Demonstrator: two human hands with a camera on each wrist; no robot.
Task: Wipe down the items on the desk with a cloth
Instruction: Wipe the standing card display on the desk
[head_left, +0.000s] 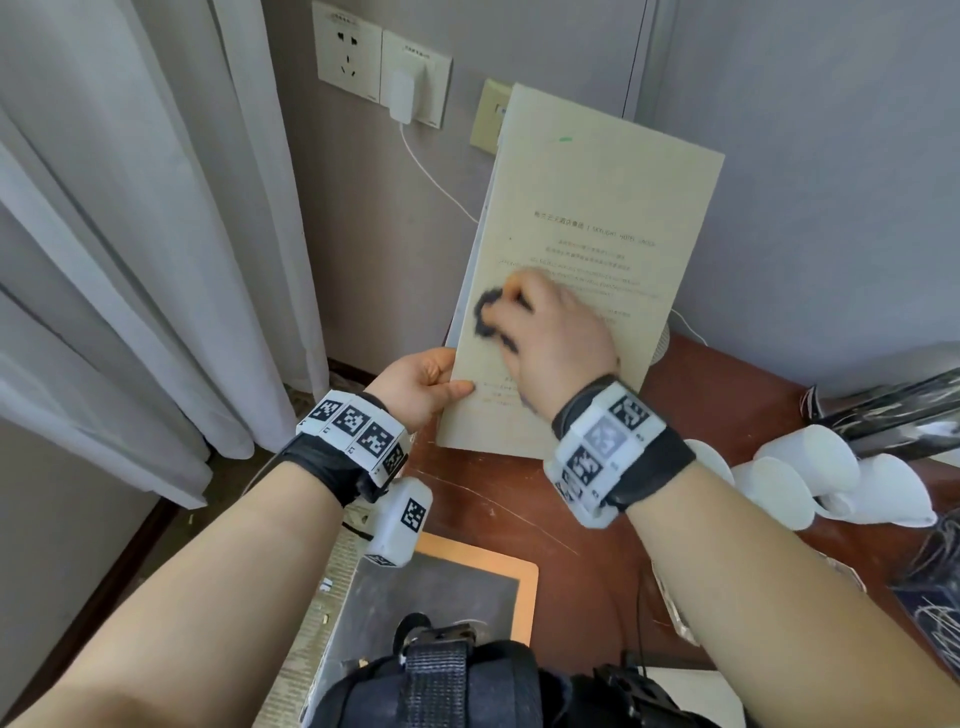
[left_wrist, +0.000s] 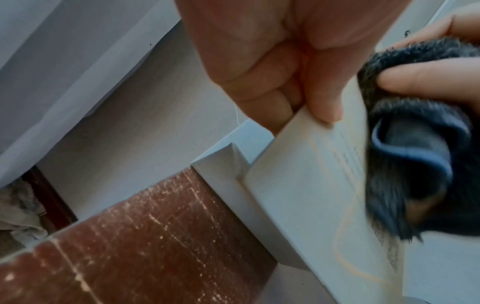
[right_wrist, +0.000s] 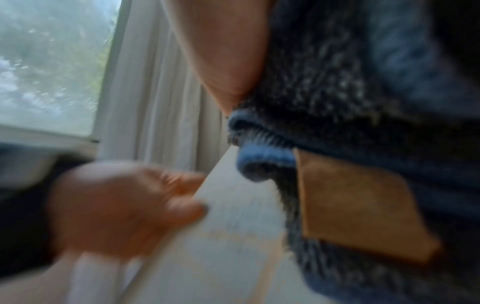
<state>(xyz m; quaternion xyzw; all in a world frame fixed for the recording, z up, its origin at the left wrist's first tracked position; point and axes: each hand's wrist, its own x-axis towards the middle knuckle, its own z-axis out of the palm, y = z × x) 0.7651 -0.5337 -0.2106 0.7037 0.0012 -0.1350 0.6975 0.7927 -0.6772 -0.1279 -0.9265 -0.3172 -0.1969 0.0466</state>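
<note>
A cream booklet (head_left: 597, 218) with printed text stands upright on the reddish desk (head_left: 691, 395), leaning toward the wall. My left hand (head_left: 426, 382) pinches its lower left edge, thumb on the cover, as the left wrist view shows on the booklet (left_wrist: 311, 185). My right hand (head_left: 550, 327) grips a dark fuzzy cloth (head_left: 488, 314) and presses it against the cover's lower middle. The cloth (left_wrist: 415, 164) has a blue hem, and in the blurred right wrist view the cloth (right_wrist: 350, 92) carries a tan label.
White paper cups (head_left: 810, 483) lie on the desk to the right, beside a dark patterned object (head_left: 883, 410). A tablet with an orange rim (head_left: 467, 587) lies near me. Wall sockets (head_left: 382, 67) with a charger and cable sit behind; curtains (head_left: 130, 234) hang left.
</note>
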